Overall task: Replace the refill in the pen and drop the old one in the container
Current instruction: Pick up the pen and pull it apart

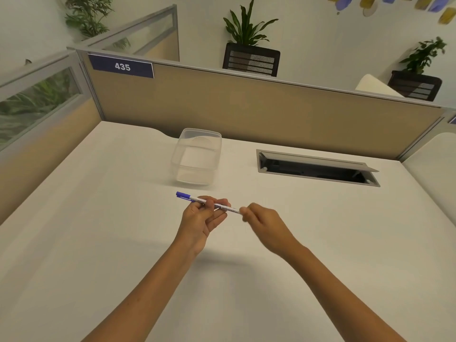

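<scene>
Head view: you hold the pen [208, 204] level above the desk [98, 218].
Your left hand [201, 218] pinches its barrel; your right hand [261, 220] closes fingertips on its near end. Clear container [197, 156] stands just beyond, empty.

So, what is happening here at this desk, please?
A person is working on a pen above a white desk. The left hand holds the barrel near the middle, with the blue cap pointing left. The right hand pinches the pen's other end, apparently to twist or pull it open. No refill is out yet. A clear plastic container stands on the desk beyond the hands and looks empty. To its right is an open cable hatch.
</scene>
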### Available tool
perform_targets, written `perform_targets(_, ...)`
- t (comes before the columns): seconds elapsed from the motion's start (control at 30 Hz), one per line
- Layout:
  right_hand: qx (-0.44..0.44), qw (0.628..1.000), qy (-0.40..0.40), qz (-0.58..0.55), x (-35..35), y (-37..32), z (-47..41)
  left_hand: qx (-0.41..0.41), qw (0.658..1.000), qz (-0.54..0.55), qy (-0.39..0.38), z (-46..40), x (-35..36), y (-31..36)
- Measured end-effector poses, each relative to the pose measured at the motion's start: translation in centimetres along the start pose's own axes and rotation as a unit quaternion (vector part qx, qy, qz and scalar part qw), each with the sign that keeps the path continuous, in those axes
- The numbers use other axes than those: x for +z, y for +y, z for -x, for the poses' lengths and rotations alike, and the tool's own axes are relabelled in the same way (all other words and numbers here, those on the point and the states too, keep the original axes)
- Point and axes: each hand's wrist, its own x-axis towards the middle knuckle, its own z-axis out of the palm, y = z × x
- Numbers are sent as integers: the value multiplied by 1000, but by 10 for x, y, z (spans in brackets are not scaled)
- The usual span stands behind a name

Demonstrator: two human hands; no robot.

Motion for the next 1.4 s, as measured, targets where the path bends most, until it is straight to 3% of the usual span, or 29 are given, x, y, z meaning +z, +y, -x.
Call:
perform_targets(0.07,-138,963,50,228,0,6,-1,-19,1000,22,12,0,0,-2)
perform_targets(0.1,-184,945,67,264,-1,8,-2,-27,999,31,14,0,1,-2)
perform_targets(0.17,-198,949,89,228,-3,9,-2,-30,999,42,10,1,2,-3)
perform_targets(0.23,-120,984,93,93,2,-1,-1,-20,999,42,2,1,3,0)
perform_targets(0.3,40,988,67,-133,6,-13,-2,-4,999,36,-9,0,4,3)
perform_targets(0.33,138,956,38,-258,6,-17,-3,4,999,30,-14,0,5,4)
perform_targets(0.4,264,844,-44,-466,4,-20,-5,17,1000,15,-18,1,5,5)
perform_targets(0.43,289,804,-68,-515,3,-20,-5,21,1000,10,-17,1,4,4)
perform_targets(0.47,294,794,-81,-526,1,-20,-5,23,1000,9,-14,1,4,4)
perform_targets(0.5,282,816,-81,-498,1,-20,-4,23,1000,10,-9,1,3,4)
perform_targets(0.53,249,865,-67,-430,2,-20,-4,23,1000,13,-4,1,1,4)
perform_targets(0.6,129,970,-18,-204,2,-19,-3,20,1000,23,5,1,-1,4)
perform_targets(0.63,53,997,12,-61,1,-15,-4,18,999,30,9,1,-2,4)
perform_targets(0.7,-102,977,47,184,-1,-6,-4,10,999,43,19,2,-5,4)
perform_targets(0.77,-208,935,69,279,-6,1,-2,-2,998,54,20,2,-5,4)
perform_targets(0.83,-234,930,76,275,-9,1,-1,-11,998,60,15,3,-4,5)
perform_targets(0.93,-176,967,62,171,-8,-5,-2,-6,998,59,6,4,-2,6)
perform_targets(1.03,-22,994,27,-107,-1,-16,1,9,999,53,-11,5,0,8)
perform_targets(1.07,47,970,12,-239,1,-19,2,13,999,49,-18,6,1,9)
perform_targets(1.13,168,873,-41,-456,3,-23,2,20,999,36,-27,7,4,10)
perform_targets(1.2,226,808,-73,-540,4,-23,2,26,999,27,-28,7,6,10)
perform_targets(1.23,238,805,-76,-538,3,-23,1,28,999,26,-26,8,6,10)
perform_targets(1.27,235,830,-69,-501,3,-23,1,29,999,26,-23,8,5,10)
perform_targets(1.37,106,971,-17,-213,-1,-21,1,33,999,28,-9,8,3,11)
perform_targets(1.4,42,994,5,-102,-3,-19,1,33,999,30,-4,8,2,11)
